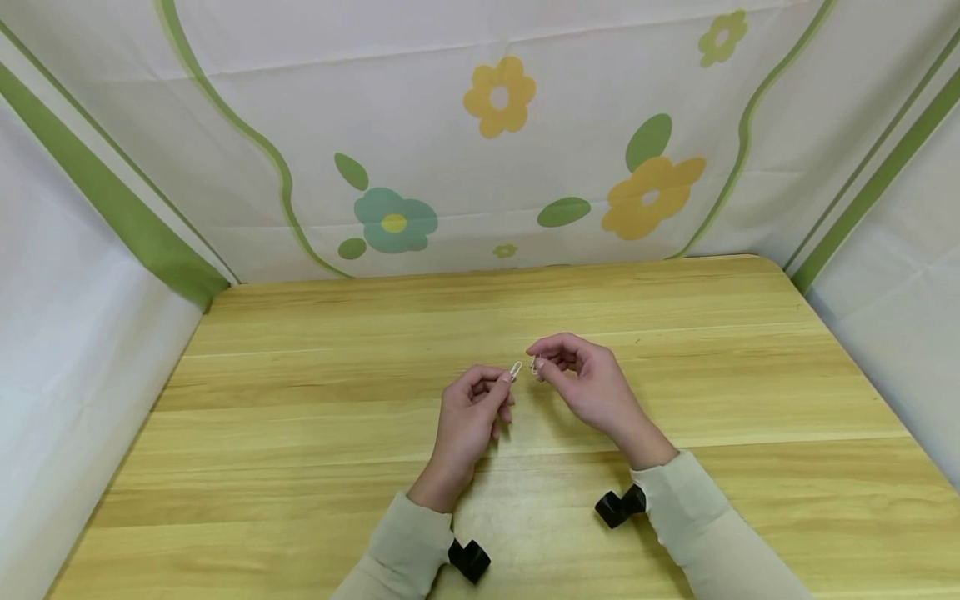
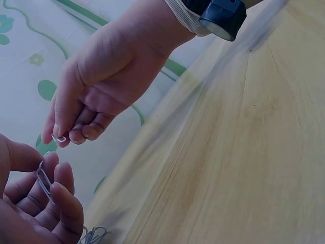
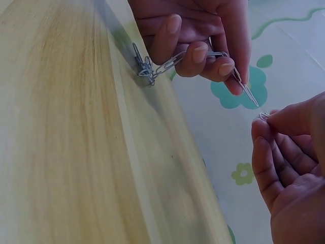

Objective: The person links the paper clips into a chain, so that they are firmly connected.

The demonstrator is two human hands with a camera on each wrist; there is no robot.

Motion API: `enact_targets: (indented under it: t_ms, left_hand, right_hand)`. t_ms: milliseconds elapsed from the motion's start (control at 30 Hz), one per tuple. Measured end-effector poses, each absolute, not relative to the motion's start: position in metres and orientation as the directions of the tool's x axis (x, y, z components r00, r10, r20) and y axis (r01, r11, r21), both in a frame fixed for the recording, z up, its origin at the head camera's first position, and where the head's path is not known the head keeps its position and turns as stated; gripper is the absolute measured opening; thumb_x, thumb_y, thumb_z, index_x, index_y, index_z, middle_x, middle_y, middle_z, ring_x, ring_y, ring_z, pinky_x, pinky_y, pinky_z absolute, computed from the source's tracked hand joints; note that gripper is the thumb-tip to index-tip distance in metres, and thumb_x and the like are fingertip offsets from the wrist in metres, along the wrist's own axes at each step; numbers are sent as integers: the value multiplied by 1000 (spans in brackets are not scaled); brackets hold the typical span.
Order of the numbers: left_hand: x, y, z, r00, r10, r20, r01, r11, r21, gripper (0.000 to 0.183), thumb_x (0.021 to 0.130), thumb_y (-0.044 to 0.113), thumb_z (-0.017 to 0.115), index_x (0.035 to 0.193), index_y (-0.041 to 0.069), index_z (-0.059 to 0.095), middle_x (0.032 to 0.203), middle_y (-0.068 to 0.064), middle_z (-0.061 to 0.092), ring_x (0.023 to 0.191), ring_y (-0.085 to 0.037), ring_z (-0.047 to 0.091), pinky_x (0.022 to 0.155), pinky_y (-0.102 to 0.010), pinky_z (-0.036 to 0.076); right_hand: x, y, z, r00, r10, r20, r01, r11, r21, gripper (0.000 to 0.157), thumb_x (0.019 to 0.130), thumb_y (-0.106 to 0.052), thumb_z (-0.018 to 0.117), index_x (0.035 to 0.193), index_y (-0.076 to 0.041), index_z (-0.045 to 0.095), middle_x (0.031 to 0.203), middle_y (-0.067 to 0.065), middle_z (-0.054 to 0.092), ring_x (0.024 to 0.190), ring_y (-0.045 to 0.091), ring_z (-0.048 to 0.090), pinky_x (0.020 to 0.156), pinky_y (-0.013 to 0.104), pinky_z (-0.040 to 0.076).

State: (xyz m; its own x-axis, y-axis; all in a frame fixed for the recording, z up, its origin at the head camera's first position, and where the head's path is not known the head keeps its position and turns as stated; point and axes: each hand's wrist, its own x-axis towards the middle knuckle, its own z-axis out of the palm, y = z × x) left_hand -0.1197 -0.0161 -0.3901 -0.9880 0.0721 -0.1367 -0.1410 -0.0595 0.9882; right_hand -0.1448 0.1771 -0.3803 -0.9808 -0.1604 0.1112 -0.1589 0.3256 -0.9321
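Observation:
Between thumb and index finger, my left hand pinches the end of a chain of linked paper clips, whose end clip points toward the other hand. In the right wrist view the chain runs behind and over the fingers to a small tangle of clips close to the tabletop; the left wrist view catches part of that tangle. My right hand pinches one bent paper clip at its fingertips, mostly covered by them. The two clips face each other with a narrow gap, raised over the table.
A wood-grain table lies under both hands, its far edge against a white curtain with printed flowers. More white cloth hangs along the sides. A black wrist camera sticks out from the left sleeve, another from the right sleeve.

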Motion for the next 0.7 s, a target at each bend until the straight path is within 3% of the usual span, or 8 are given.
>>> enact_targets:
  t_ms: [100,333,700]
  left_hand:
    - [-119,-16,-390,-987,73,-142,-146,-53,988,25,107,18,68,115,-6,71,81,-1,66,62,-12,59,49,-20,43]
    - [-118,-15,-391,-986,88,-142,-147,-52,988,23,106,20,70,111,-3,71,82,-4,67,64,-14,60,49,-21,43]
    - [-118,-15,-391,-985,93,-145,-150,-45,988,20,107,18,69,111,-2,71,82,-3,67,64,-13,61,50,-21,44]
  right_hand:
    - [-144,176,-380,-979,-161,121,-170,339,-925,15,104,-13,72,118,-9,77,102,10,78,91,30,73,68,25,52]
    - [-143,173,-380,-977,-158,145,-194,364,-911,14,103,-12,73,116,-8,78,102,7,79,88,20,70,72,26,54]
    - [-143,172,-382,-972,-161,171,-220,368,-903,14,103,-12,73,115,-7,78,101,5,80,87,17,69,73,28,53]
